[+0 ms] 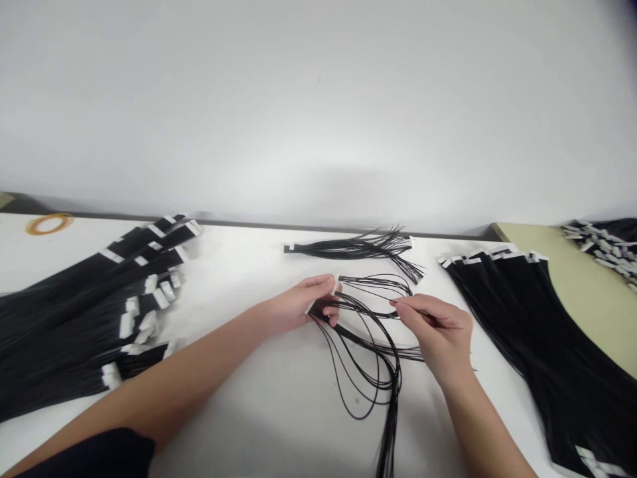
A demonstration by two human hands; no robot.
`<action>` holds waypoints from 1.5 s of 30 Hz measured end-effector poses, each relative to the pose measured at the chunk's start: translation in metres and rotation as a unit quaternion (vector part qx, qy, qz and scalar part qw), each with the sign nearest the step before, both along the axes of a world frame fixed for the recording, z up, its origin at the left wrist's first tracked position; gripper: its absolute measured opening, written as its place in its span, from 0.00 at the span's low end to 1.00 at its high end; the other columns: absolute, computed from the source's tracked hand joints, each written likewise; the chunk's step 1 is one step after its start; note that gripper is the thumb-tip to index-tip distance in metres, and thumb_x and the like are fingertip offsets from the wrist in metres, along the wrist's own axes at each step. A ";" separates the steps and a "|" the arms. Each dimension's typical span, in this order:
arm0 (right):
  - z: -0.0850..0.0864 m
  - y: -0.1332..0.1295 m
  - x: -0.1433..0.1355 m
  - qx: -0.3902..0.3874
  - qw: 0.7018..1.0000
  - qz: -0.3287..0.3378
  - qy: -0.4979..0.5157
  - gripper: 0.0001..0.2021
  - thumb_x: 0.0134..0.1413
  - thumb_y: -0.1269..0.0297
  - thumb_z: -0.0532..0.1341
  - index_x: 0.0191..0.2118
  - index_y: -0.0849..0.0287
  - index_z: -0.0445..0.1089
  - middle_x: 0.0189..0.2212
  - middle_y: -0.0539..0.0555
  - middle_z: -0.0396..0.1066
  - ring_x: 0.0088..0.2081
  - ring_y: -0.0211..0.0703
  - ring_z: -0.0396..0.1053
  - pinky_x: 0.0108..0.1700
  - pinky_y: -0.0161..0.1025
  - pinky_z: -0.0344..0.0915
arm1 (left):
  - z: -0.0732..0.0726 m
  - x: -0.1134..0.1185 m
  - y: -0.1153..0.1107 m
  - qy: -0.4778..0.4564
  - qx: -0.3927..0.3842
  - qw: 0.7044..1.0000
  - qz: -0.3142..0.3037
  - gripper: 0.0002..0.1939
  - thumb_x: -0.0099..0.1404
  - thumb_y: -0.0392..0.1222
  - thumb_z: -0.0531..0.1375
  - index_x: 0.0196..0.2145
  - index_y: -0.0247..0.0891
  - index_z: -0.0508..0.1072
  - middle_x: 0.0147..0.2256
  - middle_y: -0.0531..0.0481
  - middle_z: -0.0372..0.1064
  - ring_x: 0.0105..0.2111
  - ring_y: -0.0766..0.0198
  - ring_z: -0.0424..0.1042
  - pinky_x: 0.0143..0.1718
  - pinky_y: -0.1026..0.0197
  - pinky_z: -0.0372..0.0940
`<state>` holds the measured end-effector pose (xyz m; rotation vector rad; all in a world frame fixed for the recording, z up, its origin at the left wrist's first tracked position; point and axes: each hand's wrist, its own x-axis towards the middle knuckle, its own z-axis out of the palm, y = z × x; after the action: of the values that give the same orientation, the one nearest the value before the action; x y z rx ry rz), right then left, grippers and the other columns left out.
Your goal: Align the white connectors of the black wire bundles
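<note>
Holding the white connector (336, 285) at its edge, my left grip (311, 302) is clamped on it and on the black wires (393, 362) that run out of it, with the thumb on top and the fingers curled beneath. A second white end (311, 307) shows against the wires, closer to my palm. My right grip (440, 332) is just across from the left one, thumb and forefinger pressed together on a thin wire (384, 300); whether the dark piece within its curled fingers is more wire, I cannot tell. Between both grips the wires bow out in loops, and the thickest strand of them hangs down below and toward me.

Beyond my grips, a wire harness (338, 249) lies apart on the white bench (239, 265), its strands fanned toward two white ends on the side of my right grip. Well out past my left grip spreads a broad heap of black cables (64, 312) tipped with white plugs, and farther off an orange ring (48, 224) lies near the bench's back edge. Past my right grip lies a wide black cable bundle (527, 318) with white tips; beyond that, more white-tipped cables (610, 245) rest on a yellowish surface (577, 285).
</note>
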<state>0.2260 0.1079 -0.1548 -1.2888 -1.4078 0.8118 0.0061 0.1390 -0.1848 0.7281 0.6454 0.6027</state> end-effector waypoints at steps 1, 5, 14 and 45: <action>0.000 0.000 0.000 0.000 1.000 0.001 -0.002 0.03 0.45 0.69 0.65 0.25 0.55 0.77 0.19 0.50 0.69 0.21 0.35 0.59 0.22 0.34 0.52 | 0.000 0.000 0.000 0.002 0.001 1.000 0.000 0.16 0.65 0.55 0.50 0.32 0.37 0.62 0.20 0.56 0.53 0.25 0.66 0.65 0.26 0.66 0.54; -0.001 0.000 0.000 0.002 1.000 0.007 -0.007 0.03 0.45 0.68 0.65 0.25 0.56 0.76 0.20 0.50 0.70 0.21 0.36 0.60 0.22 0.34 0.53 | 0.001 0.000 0.000 0.010 0.003 1.000 0.000 0.17 0.64 0.56 0.51 0.31 0.37 0.62 0.20 0.57 0.53 0.25 0.65 0.65 0.26 0.65 0.54; -0.002 0.002 0.000 0.014 0.999 0.005 -0.047 0.05 0.46 0.67 0.64 0.23 0.57 0.75 0.15 0.48 0.63 0.19 0.35 0.57 0.21 0.34 0.54 | 0.001 0.001 -0.001 0.021 0.006 1.000 0.005 0.18 0.63 0.57 0.52 0.32 0.37 0.62 0.20 0.57 0.53 0.25 0.66 0.66 0.28 0.64 0.56; -0.027 0.006 0.003 0.377 0.833 0.108 -0.392 0.19 0.50 0.79 0.60 0.48 0.53 0.69 0.30 0.51 0.73 0.26 0.37 0.68 0.28 0.35 0.62 | 0.001 -0.001 -0.001 0.068 0.121 0.986 -0.089 0.16 0.65 0.53 0.52 0.28 0.37 0.63 0.20 0.56 0.56 0.24 0.67 0.63 0.32 0.60 0.59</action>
<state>0.2287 0.1138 -0.1821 -0.8315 -2.2438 -0.2427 0.0052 0.1377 -0.1842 1.0495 0.6308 0.4736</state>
